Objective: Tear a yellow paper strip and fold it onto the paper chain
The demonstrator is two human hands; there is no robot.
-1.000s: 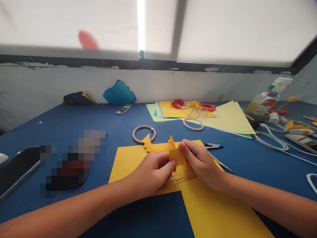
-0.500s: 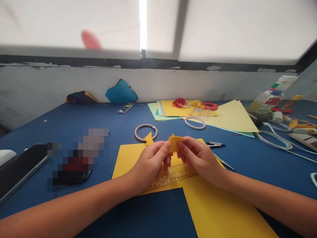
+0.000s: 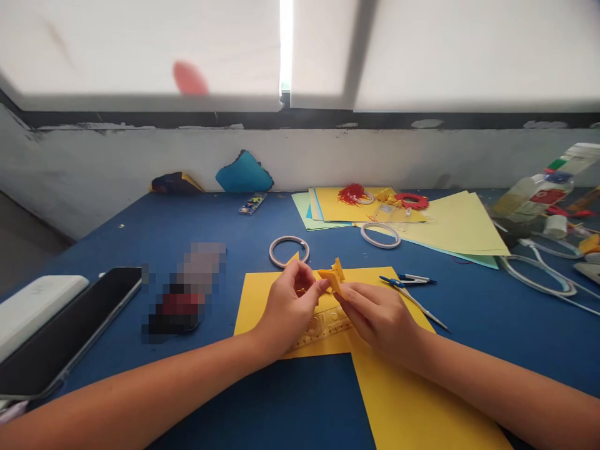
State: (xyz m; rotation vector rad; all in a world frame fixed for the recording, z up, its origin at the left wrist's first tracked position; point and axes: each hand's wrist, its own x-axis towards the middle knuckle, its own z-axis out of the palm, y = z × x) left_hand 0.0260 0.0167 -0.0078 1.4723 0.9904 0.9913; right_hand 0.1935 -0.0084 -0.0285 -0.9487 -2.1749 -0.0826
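Observation:
Between my hands is a small folded yellow paper piece (image 3: 332, 280). My left hand (image 3: 290, 306) pinches near its left side with thumb and fingers, and my right hand (image 3: 382, 312) grips its lower right edge. Under both hands lies a large yellow sheet (image 3: 398, 394), with a clear plastic ruler (image 3: 323, 325) on it, partly hidden by my hands. A yellow paper point (image 3: 294, 257) shows just above my left hand, beside a roll of tape (image 3: 270, 250).
A compass (image 3: 422, 304) lies right of my hands. Behind are another tape roll (image 3: 364, 234), coloured sheets (image 3: 454, 219) and red tassels (image 3: 350, 194). Bottles (image 3: 534, 197) and white cables (image 3: 539, 278) are at right; a phone (image 3: 70, 331) and white box (image 3: 42, 306) at left.
The view has shifted left. The small yellow piece has been tilted and now shows its folded edge. My right hand has turned more palm down, and the compass is more exposed.

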